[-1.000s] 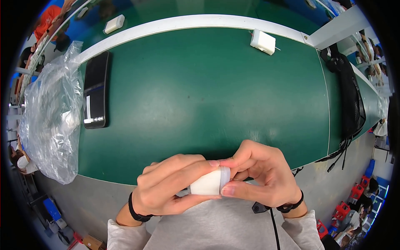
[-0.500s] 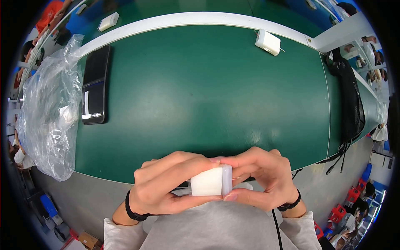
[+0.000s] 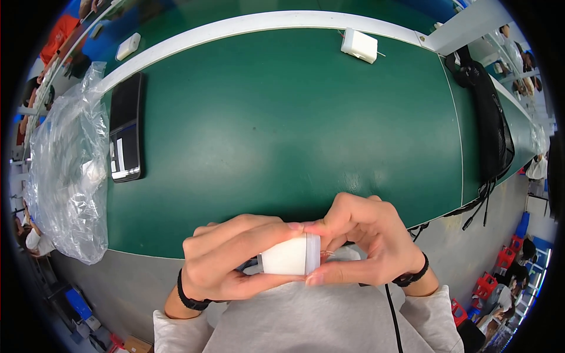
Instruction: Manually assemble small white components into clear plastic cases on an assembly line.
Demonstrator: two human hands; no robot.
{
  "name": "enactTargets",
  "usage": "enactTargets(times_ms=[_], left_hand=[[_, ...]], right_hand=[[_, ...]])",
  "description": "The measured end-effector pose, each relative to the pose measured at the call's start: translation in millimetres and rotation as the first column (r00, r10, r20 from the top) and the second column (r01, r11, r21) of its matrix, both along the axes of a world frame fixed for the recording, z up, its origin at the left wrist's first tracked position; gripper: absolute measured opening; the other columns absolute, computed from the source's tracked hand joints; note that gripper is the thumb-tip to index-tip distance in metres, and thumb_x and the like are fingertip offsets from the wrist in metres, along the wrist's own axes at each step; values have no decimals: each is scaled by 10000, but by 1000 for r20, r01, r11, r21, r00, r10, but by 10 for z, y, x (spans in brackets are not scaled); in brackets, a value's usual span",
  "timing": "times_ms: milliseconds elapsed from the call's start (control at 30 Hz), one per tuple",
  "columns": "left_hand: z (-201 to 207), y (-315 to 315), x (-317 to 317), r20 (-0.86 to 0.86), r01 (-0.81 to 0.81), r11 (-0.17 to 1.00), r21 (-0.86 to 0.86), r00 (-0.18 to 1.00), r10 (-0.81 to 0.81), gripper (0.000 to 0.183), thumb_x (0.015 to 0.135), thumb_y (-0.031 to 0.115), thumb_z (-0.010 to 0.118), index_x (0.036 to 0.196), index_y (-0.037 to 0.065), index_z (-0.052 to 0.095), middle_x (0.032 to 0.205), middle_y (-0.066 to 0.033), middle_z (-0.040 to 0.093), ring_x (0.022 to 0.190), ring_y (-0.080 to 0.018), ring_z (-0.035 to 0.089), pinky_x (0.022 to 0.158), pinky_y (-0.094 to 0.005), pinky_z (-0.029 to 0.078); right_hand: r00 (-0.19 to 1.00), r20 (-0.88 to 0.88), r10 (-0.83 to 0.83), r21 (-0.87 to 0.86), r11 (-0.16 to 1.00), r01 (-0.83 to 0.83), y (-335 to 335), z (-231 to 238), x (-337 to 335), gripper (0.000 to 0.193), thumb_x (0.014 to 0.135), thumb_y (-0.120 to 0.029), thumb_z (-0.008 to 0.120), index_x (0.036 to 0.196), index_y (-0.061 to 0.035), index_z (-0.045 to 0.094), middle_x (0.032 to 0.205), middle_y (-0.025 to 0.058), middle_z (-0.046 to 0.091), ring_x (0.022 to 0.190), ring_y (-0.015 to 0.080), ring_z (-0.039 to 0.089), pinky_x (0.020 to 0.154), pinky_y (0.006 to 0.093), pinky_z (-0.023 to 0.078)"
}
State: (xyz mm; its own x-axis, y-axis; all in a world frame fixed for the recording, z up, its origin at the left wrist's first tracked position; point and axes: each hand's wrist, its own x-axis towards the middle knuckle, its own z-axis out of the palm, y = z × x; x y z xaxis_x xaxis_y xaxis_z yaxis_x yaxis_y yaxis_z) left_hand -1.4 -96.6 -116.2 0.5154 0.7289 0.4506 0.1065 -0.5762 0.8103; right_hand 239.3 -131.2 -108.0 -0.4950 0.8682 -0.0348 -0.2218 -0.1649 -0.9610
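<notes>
Close to my body, beyond the table's near edge, a small white box-shaped casing (image 3: 284, 257) with a translucent rim along its right side is held between both hands. My left hand (image 3: 226, 256) is closed on it, fingers along the top edge and thumb underneath. From the other side my right hand (image 3: 376, 247) pinches the translucent rim, with its thumb at the lower corner and index finger at the upper one. Thin wires (image 3: 327, 253) stick out of the casing's right side, toward my right palm. My fingers hide parts of its edges.
On the green table (image 3: 282, 129), a black phone-like device (image 3: 127, 126) and a clear plastic bag (image 3: 67, 170) lie left. A similar white casing (image 3: 359, 45) with thin wires sits by the white rail (image 3: 253, 23). A black bag (image 3: 485, 117) with straps lies right.
The whole view has shifted and tilted slightly, moving the table things in the picture. Both hands keep hold of the casing; my right hand's fingers have shifted slightly on the rim.
</notes>
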Motion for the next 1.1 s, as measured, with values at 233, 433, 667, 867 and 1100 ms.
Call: enactTargets(times_ms=[233, 433, 667, 867, 1100], left_hand=[[11, -31, 42, -21, -71, 997, 5, 997, 71, 532, 685, 107, 974, 1158, -24, 766, 971, -142, 774, 808, -234, 777, 638, -296, 631], [-16, -17, 28, -37, -65, 996, 66, 997, 68, 542, 672, 109, 979, 1156, -17, 768, 956, -137, 775, 776, -222, 770, 611, -288, 619], [-29, -29, 15, -67, -96, 987, 129, 992, 105, 553, 651, 222, 1009, 1074, -46, 773, 888, -163, 771, 733, -232, 754, 597, -290, 585], [46, -38, 17, -30, -84, 996, 18, 996, 85, 579, 675, 146, 996, 1166, -44, 754, 964, -148, 783, 813, -240, 787, 668, -305, 637], [48, 30, -55, -13, 19, 997, -69, 1000, -20, 607, 683, 148, 992, 1195, -58, 740, 975, -163, 788, 815, -251, 788, 668, -297, 627]], right_hand=[[995, -64, -73, -136, 989, 64, -14, 19, -19, 351, 915, 69, 760, 1230, 37, 610, 1086, 191, 770, 1022, 205, 759, 902, 342, 647], [998, -23, -56, -146, 988, 52, -48, 25, -24, 305, 958, 62, 715, 1240, 35, 603, 1088, 179, 758, 1049, 188, 741, 868, 328, 640], [997, -52, -61, -162, 985, 52, -26, 44, -49, 369, 944, 54, 742, 1282, 32, 595, 1124, 172, 753, 1060, 195, 740, 880, 335, 641], [998, -58, -23, -38, 999, 21, -45, -28, 5, 603, 876, 76, 771, 1437, 37, 552, 1087, 176, 771, 1010, 227, 768, 907, 370, 649], [999, -9, -42, 27, 999, 42, -35, -30, 2, 599, 847, 46, 803, 1404, 47, 584, 1101, 181, 782, 1001, 252, 787, 935, 376, 643]])
